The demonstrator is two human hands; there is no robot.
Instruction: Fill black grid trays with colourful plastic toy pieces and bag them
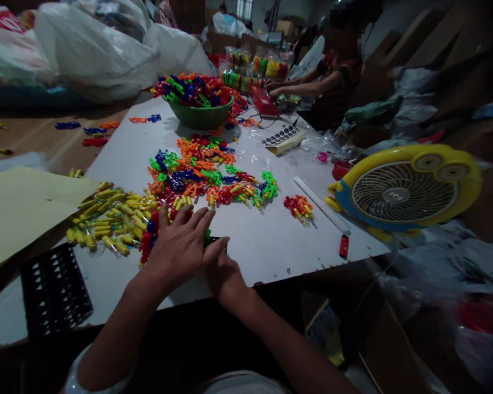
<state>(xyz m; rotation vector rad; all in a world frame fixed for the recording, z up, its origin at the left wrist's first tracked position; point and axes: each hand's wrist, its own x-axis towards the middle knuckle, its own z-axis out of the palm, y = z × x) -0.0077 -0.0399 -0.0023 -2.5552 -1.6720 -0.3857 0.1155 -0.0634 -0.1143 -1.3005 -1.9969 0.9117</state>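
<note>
My left hand [179, 238] lies palm down with its fingers stretched out over small red, blue and green plastic toys [147, 243], which it partly hides. My right hand [229, 276] is closed at the near side of the same cluster, by what looks like the edge of a black tray [219, 239]. Most of that tray is covered by my hands. Just left of them lies a heap of yellow capped tubes [115, 216]. Beyond my fingers spreads a pile of orange, red, blue and green plastic toys [189, 169], some with yellow tubes.
Another black tray [55, 290] with rows of holes lies at the left. A green bowl [199, 114] heaped with toys stands farther back. At the right are a yellow fan [398, 189], a red lighter [344, 246] and a power strip [283, 138]. A co-worker [332, 82] sits behind.
</note>
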